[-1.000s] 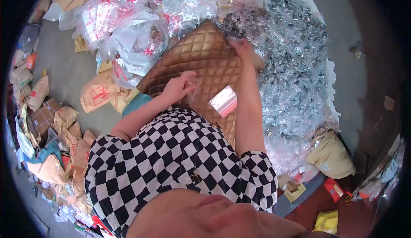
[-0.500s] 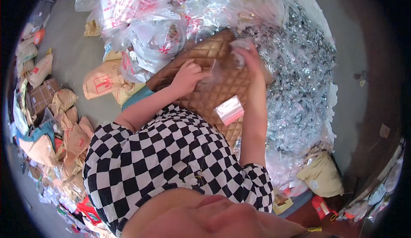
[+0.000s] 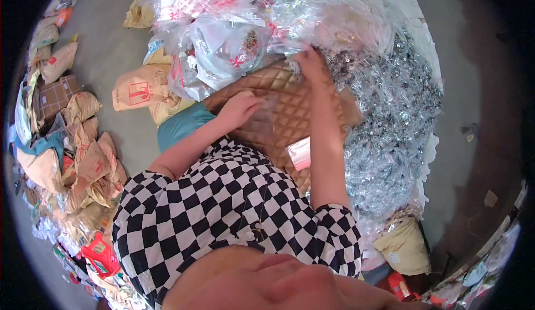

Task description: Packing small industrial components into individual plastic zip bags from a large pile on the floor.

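Over a brown, diamond-quilted cloth (image 3: 284,106), the left hand (image 3: 238,111) pinches a limp, clear plastic bag (image 3: 266,115); whether the blurred right hand (image 3: 309,64), near crinkled, clear plastic sheeting (image 3: 351,17), grips anything, I cannot tell. A flat white-and-pink packet (image 3: 299,154) lies on the cloth.

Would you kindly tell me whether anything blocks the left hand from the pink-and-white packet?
Only the clear plastic film held by the left hand appears partly in the way; the right forearm borders the packet on its right.
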`<state>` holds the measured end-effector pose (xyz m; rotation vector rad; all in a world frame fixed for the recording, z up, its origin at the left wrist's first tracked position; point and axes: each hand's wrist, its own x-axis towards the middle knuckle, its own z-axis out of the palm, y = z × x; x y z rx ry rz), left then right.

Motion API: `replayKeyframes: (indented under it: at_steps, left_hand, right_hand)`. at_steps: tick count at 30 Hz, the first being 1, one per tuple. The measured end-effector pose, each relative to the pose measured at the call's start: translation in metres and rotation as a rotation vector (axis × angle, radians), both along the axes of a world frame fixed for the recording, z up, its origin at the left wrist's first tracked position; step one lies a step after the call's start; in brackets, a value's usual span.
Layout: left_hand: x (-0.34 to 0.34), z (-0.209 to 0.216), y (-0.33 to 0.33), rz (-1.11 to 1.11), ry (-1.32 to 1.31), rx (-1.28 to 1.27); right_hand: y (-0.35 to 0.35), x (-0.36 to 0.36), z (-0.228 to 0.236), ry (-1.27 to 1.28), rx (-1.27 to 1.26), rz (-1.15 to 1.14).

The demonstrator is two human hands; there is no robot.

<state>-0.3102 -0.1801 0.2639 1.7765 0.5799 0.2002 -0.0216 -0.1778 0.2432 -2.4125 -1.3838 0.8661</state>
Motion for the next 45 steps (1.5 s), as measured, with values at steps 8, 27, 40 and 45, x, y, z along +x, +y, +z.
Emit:
replayKeyframes:
  at_steps: [8,27,40,45]
  left_hand:
    - [0.06,0.022,0.009,-0.057,-0.368,0.191]
    - [0.102,0.09,-0.116,-0.695,-0.573,0.312]
    - [0.174,0.126,-0.178,-0.881,-0.39,0.16]
    - [0.18,0.109,-0.158,-0.332,-0.339,0.444]
  right_hand:
    - [-0.126,-0.045,0.106,0.906,0.305,-0.832]
    - [-0.296,-0.082,0.186,0.407,0.851,-0.911]
    - [-0.405,-0.058,0.187,-0.422,0.564,-0.069]
    - [-0.455,-0.036,0.211,-0.231,0.732,-0.698]
